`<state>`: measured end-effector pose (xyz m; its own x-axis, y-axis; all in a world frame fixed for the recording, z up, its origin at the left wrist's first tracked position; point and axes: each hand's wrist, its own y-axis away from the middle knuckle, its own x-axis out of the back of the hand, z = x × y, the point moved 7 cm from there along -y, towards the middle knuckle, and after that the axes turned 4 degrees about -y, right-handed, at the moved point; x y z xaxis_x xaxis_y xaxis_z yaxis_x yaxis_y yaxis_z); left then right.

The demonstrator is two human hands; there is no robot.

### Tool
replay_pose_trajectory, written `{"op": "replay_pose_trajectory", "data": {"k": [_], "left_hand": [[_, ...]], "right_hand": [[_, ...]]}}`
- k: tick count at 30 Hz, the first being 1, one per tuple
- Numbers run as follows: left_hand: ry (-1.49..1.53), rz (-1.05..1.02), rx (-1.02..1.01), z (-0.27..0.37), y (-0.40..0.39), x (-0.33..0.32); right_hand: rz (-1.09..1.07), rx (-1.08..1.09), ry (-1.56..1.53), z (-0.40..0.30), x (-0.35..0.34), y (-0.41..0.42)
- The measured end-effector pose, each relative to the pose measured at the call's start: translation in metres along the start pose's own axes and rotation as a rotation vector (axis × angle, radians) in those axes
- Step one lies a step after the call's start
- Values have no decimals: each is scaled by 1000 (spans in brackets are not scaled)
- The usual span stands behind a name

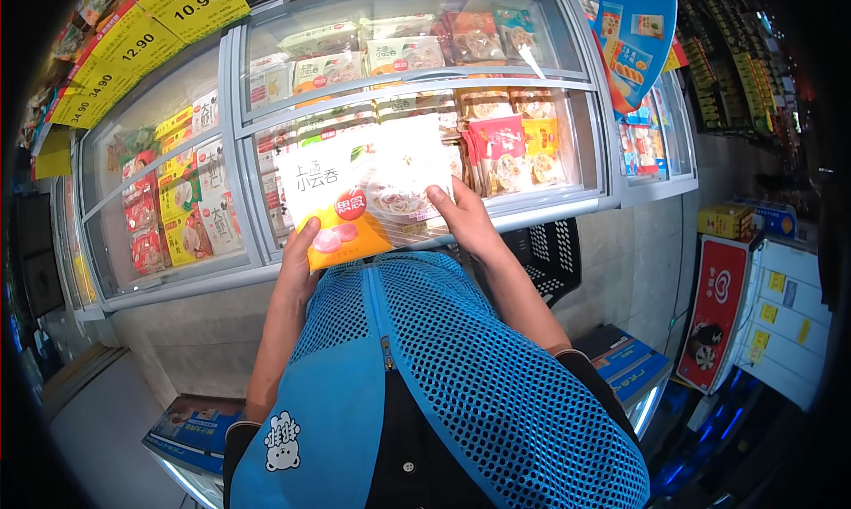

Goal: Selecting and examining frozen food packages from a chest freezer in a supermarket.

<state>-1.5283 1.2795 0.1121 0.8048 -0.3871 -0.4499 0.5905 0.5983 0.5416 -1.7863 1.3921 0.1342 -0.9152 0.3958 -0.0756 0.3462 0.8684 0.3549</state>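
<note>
Both hands hold a white and orange packet of frozen wontons in front of the body, its printed face towards the camera. My left hand grips the lower left corner, thumb on the front. At the right edge is my right hand, its thumb also on the front. Fingers behind the packet are hidden. Beyond it stands a chest freezer with glass lids, holding white packets, a pink packet and a yellow packet.
Left of the frame lie red packets in another freezer section. Yellow price cards line the top. A black plastic basket is below the freezer's front edge. A red and white freezer cabinet stands at the right.
</note>
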Motion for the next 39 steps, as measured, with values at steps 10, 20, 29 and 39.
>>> {"op": "replay_pose_trajectory", "data": {"k": [10,20,29,39], "left_hand": [[-11,11,25,4,4,-6],[23,-182,-121,41,-1,-33],[36,-243,-265,84,8,-65],[80,-243,-313,112,20,-79]], "right_hand": [[28,54,87,4,5,-3],[76,99,-39,-33,14,1],[93,174,-162,-91,21,10],[-14,239,-500,-129,20,18]]}}
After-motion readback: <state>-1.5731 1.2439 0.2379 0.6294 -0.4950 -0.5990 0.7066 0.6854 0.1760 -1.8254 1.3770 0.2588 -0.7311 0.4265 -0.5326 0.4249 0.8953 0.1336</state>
